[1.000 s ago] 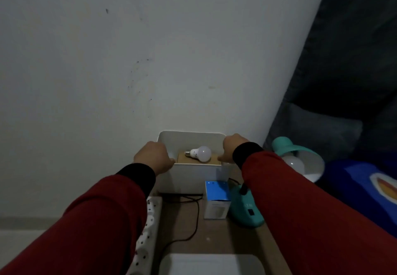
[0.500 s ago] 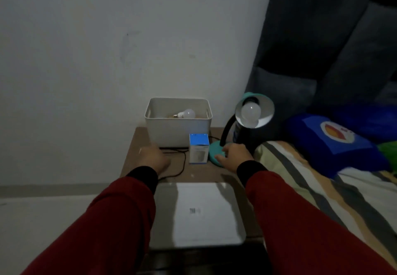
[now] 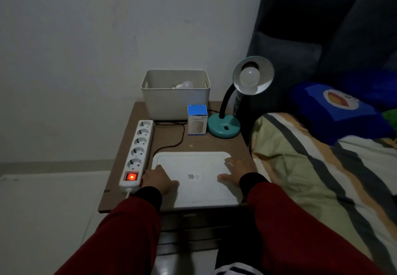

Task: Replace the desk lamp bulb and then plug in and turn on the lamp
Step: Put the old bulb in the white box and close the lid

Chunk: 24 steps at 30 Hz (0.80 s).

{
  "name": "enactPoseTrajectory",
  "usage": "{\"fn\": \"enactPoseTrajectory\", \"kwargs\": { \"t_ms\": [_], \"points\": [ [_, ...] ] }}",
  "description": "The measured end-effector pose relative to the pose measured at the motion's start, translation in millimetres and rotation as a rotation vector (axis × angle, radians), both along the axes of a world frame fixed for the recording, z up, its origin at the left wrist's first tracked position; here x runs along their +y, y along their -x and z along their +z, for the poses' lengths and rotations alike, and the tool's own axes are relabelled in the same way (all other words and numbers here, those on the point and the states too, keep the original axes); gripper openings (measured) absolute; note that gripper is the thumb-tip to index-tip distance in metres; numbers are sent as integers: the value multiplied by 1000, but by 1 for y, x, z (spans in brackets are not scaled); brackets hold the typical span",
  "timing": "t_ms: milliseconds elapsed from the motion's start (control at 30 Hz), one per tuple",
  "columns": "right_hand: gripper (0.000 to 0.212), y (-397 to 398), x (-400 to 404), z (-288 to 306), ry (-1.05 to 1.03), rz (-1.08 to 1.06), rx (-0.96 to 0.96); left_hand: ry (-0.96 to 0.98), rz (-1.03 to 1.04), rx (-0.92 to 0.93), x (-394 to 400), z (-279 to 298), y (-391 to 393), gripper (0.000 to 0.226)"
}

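Two bulbs: one in my lamp [image 3: 247, 94] at one o'clock, one in the bin [image 3: 175, 100] at twelve. My left hand [image 3: 160, 180] and right hand [image 3: 233, 172] lie flat, open and empty, on the white tray [image 3: 197, 193].

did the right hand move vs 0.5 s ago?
Yes. The right hand was on the teal lamp base half a second ago; it has come back toward the person and rests open on the white tray.
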State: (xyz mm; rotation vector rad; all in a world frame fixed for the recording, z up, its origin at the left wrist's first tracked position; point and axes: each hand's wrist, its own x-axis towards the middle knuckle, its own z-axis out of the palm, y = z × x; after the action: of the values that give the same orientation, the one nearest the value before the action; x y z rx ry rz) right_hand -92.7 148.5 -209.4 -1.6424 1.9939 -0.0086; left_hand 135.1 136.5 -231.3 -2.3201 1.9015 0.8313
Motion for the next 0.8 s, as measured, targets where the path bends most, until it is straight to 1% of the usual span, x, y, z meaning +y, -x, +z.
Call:
{"fn": "enactPoseTrajectory", "kwargs": {
  "t_ms": [67,167,300,433,533,600,700,800],
  "points": [
    [81,3,-3,-9,-28,7,5,-11,-4,-24,1,-4,2,87],
    [87,4,-4,-16,-41,24,18,19,0,-54,-1,-10,3,89],
    [86,3,-3,-18,-23,12,41,53,-9,-69,-3,-9,4,84],
    [85,5,-4,-9,24,-31,-32,142,-21,-33,-8,-2,5,79],
    [84,4,-9,8,74,-40,-59,240,-59,-17,-13,13,1,65],
    [80,1,-14,24,128,-61,-61,311,-63,-6,-19,28,-4,60],
    [79,-13,-27,47,230,-101,-106,395,-38,44,-32,53,-19,63],
    [80,-29,-49,67,316,-139,-182,471,8,92,-49,80,-34,71]
  ]
}}
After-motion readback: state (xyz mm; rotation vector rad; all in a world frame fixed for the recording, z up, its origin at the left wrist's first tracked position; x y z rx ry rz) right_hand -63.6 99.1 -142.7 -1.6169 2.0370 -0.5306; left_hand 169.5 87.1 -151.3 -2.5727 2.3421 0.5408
